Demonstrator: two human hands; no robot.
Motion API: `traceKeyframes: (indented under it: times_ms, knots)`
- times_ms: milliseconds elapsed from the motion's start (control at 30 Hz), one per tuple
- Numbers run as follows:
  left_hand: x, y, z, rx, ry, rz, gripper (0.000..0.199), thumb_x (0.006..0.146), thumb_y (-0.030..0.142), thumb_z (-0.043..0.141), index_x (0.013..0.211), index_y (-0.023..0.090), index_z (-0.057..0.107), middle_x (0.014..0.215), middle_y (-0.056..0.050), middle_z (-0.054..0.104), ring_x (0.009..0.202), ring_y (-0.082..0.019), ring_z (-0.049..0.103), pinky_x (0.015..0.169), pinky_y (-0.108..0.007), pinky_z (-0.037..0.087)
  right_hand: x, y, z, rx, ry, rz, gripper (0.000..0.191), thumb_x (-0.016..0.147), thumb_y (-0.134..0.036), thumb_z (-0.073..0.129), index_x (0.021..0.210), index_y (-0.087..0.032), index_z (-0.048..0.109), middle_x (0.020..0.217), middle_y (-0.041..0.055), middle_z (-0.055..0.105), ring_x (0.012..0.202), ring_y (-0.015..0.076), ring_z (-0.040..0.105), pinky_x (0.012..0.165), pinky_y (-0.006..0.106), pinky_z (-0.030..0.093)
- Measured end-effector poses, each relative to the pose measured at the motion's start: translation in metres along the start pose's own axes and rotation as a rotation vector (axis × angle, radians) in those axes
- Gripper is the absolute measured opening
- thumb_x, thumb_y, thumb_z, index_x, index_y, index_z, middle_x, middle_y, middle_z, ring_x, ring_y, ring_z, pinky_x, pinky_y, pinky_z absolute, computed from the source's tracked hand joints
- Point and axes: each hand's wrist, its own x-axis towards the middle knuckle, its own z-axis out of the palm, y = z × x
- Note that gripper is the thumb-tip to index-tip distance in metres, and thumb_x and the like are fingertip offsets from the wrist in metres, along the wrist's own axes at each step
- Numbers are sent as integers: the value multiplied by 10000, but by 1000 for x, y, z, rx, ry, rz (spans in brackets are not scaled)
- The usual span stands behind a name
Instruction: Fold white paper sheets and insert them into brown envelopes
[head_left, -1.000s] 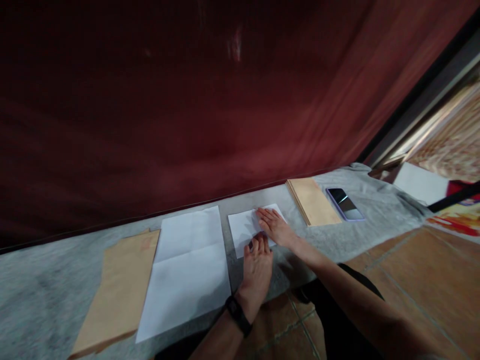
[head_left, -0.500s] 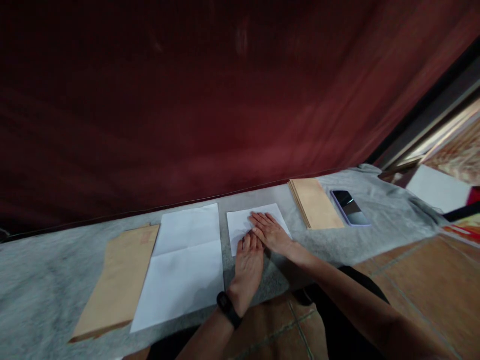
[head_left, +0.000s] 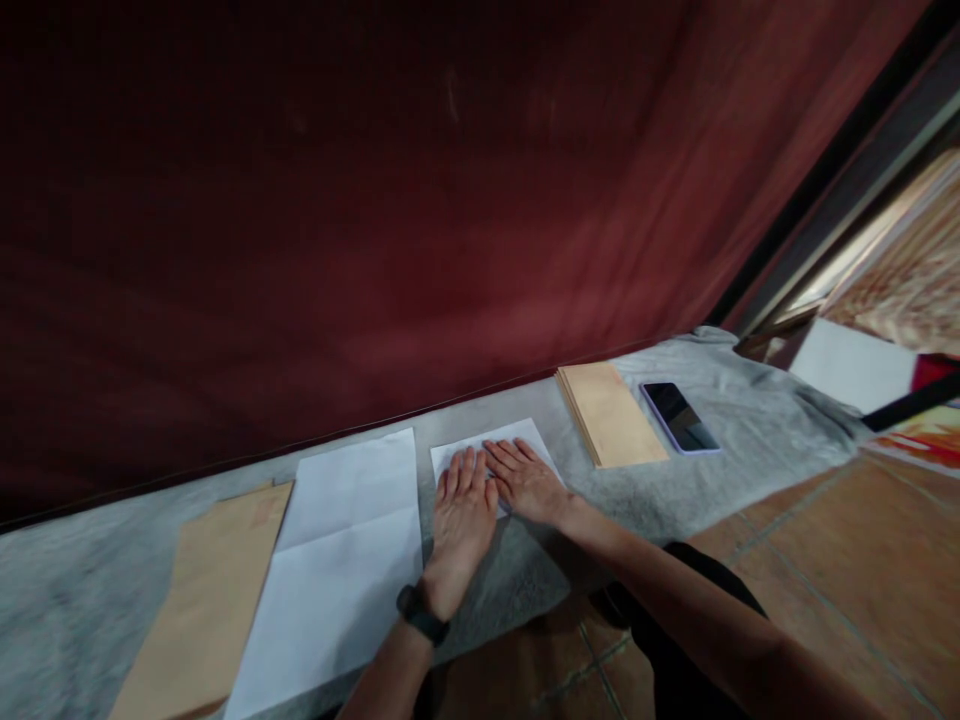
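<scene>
A folded white sheet of paper (head_left: 531, 432) lies on the grey cloth, largely covered by both hands. My left hand (head_left: 461, 505) rests flat on its left part, fingers stretched out and pointing away from me. Beside it, my right hand (head_left: 525, 480) lies flat on the same paper with fingers extended, its thumb side close to the left hand. Just left of them is a larger white sheet (head_left: 341, 565) with a crease across it. A black wristband (head_left: 422, 614) is on my left wrist.
Brown envelopes (head_left: 206, 600) lie at the far left. A stack of brown envelopes (head_left: 611, 415) sits right of the hands, then a phone (head_left: 681, 417) in a purple case. A dark red upright surface (head_left: 375, 250) rises behind the grey cloth (head_left: 772, 420). Tiled floor (head_left: 855, 560) shows below.
My left hand has moved forward and left, spreading from near the paper's front edge to flat on the paper. My right hand stays flat. The view has shifted slightly.
</scene>
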Motion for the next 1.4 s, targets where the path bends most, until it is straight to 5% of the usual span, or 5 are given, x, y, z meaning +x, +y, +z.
traceKeyframes:
  times_ms: [400,600,867,1200,1400]
  knots:
    - [7,-23,36,43,45,-72,662,1039,483,317,1536,56,412,1620,-186,357,1517,-324,322,1225,-516,299,-5,11,6,-60,126,103,475,1059,-389,447,1514,-259,479,1606,57,417,1451,258,435,1222,484,294]
    - [9,-21,32,59,113,-157,666,1024,430,358,1495,-36,430,1559,-272,418,1506,-354,336,1245,-559,229,-8,22,3,-74,96,165,474,1057,-365,452,1514,-240,485,1606,91,411,1443,259,450,1209,452,314]
    - [1,13,33,12,-29,96,545,1045,303,285,1550,133,398,1617,-103,395,1525,-222,316,1260,-477,258,-5,26,-9,-50,-23,136,479,1051,-346,461,1516,-233,483,1616,97,387,1456,269,434,1202,448,330]
    - [42,-2,34,36,-30,-2,568,1043,337,295,1564,126,377,1606,-121,414,1524,-258,319,1243,-495,264,-4,25,-9,-59,-17,142,468,1053,-344,448,1506,-234,496,1608,98,405,1445,268,449,1203,459,327]
    - [20,-11,26,50,-54,-48,578,1048,363,314,1548,85,396,1601,-150,414,1516,-277,334,1235,-475,284,-1,16,-11,-42,-8,205,475,1044,-296,439,1507,-206,494,1615,109,391,1448,290,440,1211,501,302]
